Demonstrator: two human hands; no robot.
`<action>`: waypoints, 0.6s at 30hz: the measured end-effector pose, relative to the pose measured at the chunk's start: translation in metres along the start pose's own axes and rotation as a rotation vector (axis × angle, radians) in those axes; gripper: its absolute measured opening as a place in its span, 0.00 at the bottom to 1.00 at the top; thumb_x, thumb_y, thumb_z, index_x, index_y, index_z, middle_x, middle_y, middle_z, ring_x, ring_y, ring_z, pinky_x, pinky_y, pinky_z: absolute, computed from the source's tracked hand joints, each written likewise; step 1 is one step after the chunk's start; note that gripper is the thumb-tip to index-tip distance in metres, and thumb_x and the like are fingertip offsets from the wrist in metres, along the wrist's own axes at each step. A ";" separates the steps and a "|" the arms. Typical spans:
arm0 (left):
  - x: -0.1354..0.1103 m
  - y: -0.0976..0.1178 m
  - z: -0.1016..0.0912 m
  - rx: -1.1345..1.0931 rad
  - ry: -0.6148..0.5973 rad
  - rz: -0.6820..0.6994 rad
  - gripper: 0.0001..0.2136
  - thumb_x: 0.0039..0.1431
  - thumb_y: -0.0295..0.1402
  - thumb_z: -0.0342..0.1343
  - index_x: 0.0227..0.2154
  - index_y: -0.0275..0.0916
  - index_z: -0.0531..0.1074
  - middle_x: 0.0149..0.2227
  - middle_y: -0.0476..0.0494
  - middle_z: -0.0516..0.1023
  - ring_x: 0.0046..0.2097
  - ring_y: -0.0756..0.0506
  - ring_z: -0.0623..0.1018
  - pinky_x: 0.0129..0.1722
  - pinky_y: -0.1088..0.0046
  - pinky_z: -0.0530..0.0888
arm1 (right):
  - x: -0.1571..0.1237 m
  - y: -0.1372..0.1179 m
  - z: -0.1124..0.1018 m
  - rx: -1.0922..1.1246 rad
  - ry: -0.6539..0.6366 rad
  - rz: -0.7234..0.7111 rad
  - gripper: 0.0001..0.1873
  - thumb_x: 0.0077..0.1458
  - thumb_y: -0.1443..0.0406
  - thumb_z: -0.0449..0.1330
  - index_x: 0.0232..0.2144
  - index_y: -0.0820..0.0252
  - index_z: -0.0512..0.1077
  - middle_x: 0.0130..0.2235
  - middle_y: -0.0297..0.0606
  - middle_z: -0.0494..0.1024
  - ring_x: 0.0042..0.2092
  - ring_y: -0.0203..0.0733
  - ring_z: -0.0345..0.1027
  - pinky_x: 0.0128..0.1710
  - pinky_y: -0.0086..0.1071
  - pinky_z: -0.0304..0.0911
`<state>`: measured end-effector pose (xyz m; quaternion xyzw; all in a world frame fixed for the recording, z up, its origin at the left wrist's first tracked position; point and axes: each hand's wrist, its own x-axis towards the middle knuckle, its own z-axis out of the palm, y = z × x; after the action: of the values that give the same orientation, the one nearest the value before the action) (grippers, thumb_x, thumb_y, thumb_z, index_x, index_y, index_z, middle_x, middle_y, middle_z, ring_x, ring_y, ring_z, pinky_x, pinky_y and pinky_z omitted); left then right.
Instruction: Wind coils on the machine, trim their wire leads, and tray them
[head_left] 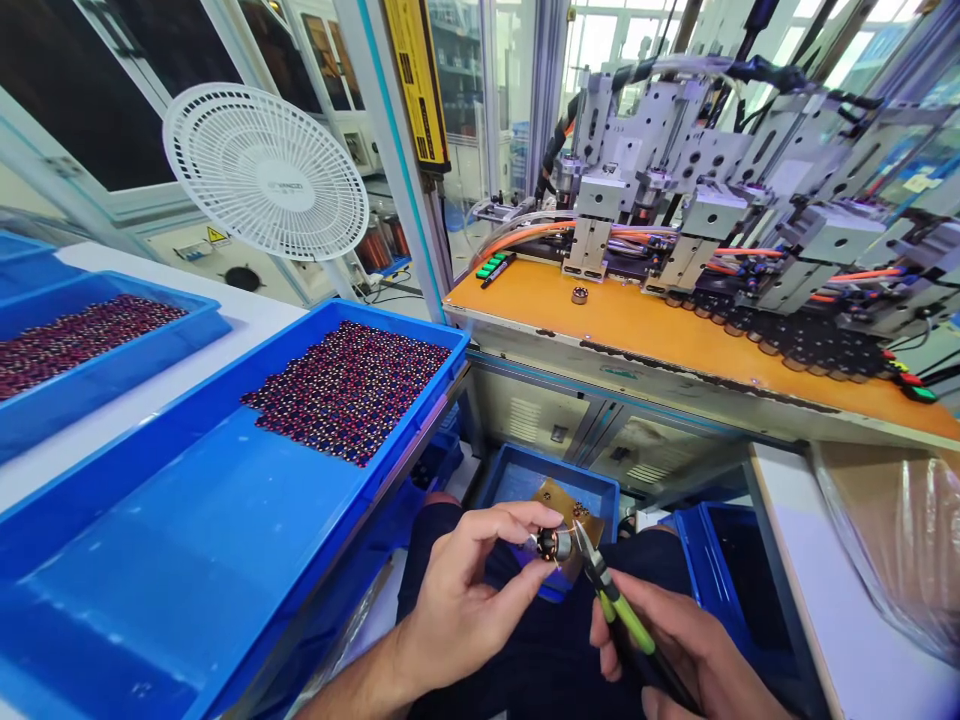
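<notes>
In the head view, my left hand (466, 590) pinches a small metal part (555, 544) in front of me, while my right hand (694, 635) grips green-and-black pliers (634, 622), their tips just beside it. A blue bin (616, 497) sits beyond; left, a large blue tray (187, 560) carries many small pieces (360, 380).

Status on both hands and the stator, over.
Left hand: fingertip grip on copper-wound stator. Right hand: holding green-handled pliers, jaws beside stator. Blue bin below, not in the way.
</notes>
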<state>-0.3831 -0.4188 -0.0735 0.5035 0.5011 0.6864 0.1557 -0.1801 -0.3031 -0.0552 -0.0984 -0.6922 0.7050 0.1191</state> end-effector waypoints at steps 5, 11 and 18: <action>0.001 0.001 0.000 -0.003 0.009 -0.028 0.20 0.53 0.16 0.61 0.43 0.44 0.66 0.46 0.45 0.81 0.46 0.48 0.81 0.48 0.73 0.78 | 0.001 -0.001 -0.001 0.037 -0.026 0.011 0.26 0.65 0.59 0.58 0.63 0.37 0.60 0.45 0.42 0.73 0.40 0.39 0.71 0.43 0.35 0.70; 0.001 0.001 -0.001 0.002 0.020 -0.041 0.20 0.52 0.16 0.62 0.44 0.43 0.67 0.46 0.43 0.82 0.45 0.47 0.82 0.48 0.71 0.79 | -0.004 0.006 -0.003 0.016 -0.046 0.080 0.30 0.64 0.55 0.58 0.65 0.44 0.57 0.46 0.45 0.73 0.41 0.41 0.71 0.43 0.38 0.70; -0.001 0.000 -0.002 0.004 0.004 -0.069 0.20 0.53 0.17 0.62 0.45 0.43 0.67 0.46 0.43 0.82 0.46 0.46 0.81 0.49 0.70 0.78 | -0.003 0.002 -0.003 -0.005 -0.048 0.099 0.29 0.65 0.55 0.56 0.65 0.46 0.57 0.46 0.46 0.72 0.41 0.42 0.72 0.44 0.39 0.70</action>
<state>-0.3842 -0.4205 -0.0737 0.4849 0.5198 0.6805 0.1776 -0.1767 -0.3010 -0.0573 -0.1158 -0.6909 0.7104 0.0674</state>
